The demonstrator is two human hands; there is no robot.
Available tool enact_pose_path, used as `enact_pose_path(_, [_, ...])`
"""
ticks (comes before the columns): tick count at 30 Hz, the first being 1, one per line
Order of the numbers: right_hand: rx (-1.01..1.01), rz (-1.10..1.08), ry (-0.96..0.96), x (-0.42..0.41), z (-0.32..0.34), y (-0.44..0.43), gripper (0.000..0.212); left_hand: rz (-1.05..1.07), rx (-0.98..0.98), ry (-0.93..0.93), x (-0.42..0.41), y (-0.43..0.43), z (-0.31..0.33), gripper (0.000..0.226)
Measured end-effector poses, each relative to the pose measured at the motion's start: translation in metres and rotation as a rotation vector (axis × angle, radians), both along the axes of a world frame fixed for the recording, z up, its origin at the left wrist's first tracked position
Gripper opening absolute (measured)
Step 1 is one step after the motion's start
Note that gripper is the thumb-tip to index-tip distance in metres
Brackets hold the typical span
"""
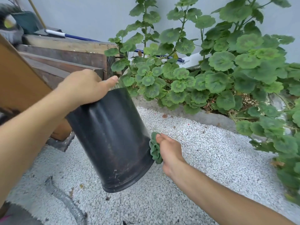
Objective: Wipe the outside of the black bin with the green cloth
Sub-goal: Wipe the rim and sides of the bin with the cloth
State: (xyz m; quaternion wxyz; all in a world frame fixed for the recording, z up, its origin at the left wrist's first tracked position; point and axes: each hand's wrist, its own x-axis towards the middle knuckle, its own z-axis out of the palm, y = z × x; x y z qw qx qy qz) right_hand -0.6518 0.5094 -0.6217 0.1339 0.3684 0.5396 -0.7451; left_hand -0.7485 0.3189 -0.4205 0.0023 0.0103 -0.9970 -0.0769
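Nearest, at the lower right of the frame, the right forearm reaches in. The right hand (pixel 169 151) curls its fingers round the bunched green cloth (pixel 155 149) and presses it against the right flank of the black bin (pixel 110 137), close to the bin's lower, banded end. The bin hangs mid-frame above white gravel (pixel 203 143), with its long axis tilted from lower centre toward the upper left. Most of the outer wall therefore lies up and left of the cloth, and of the 2 hands the right is nearer to it. A stroke along that axis looks the likely next move. Farther up, the left hand (pixel 86 86) grips the bin's upper end, thumb lying along the edge. Beyond stand a leafy plant (pixel 219 70) and stacked planks (pixel 65 56).
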Motion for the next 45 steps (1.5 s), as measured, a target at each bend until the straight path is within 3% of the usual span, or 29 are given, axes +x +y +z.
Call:
enact_pose_path(4, [-0.097,-0.031,-0.048,-0.001,-0.006,0.001,0.018,-0.052,0.048,0.315,0.026,-0.003,-0.013,0.088])
enact_pose_path(7, [-0.173,-0.011,-0.087,-0.009,-0.007,0.002,0.017,-0.175,0.140,0.383,0.052,-0.013,-0.005,0.080])
enact_pose_path(16, [-0.536,-0.134,-0.083,-0.025,-0.025,-0.002,0.039,-0.412,0.152,0.606,0.078,0.000,0.023,0.075])
enact_pose_path(22, [-0.427,-0.048,-0.061,-0.040,-0.016,0.021,0.040,-0.259,0.448,0.443,0.068,-0.045,-0.008,0.067])
enact_pose_path(26, [-0.391,-0.014,-0.093,-0.023,-0.020,0.017,0.041,-0.362,0.321,0.355,0.044,-0.038,0.016,0.070])
enact_pose_path(28, [-0.340,-0.064,-0.112,-0.021,-0.022,0.020,0.033,-0.508,0.114,0.378,0.041,-0.027,0.030,0.065])
enact_pose_path(31, [-0.285,-0.121,-0.106,-0.021,-0.018,0.024,0.030,-0.551,-0.091,0.453,0.057,0.002,0.021,0.062])
enact_pose_path(38, [-0.075,-0.103,-0.041,-0.012,-0.014,0.013,0.016,-0.159,-0.020,0.270,0.039,0.015,-0.017,0.077])
enact_pose_path(41, [-0.016,-0.042,0.006,-0.015,-0.015,0.013,0.018,-0.228,0.027,0.388,0.052,0.006,-0.021,0.075])
enact_pose_path(45, [0.026,0.069,-0.001,-0.039,-0.004,0.014,0.016,-0.506,0.089,0.512,0.076,0.000,-0.015,0.071])
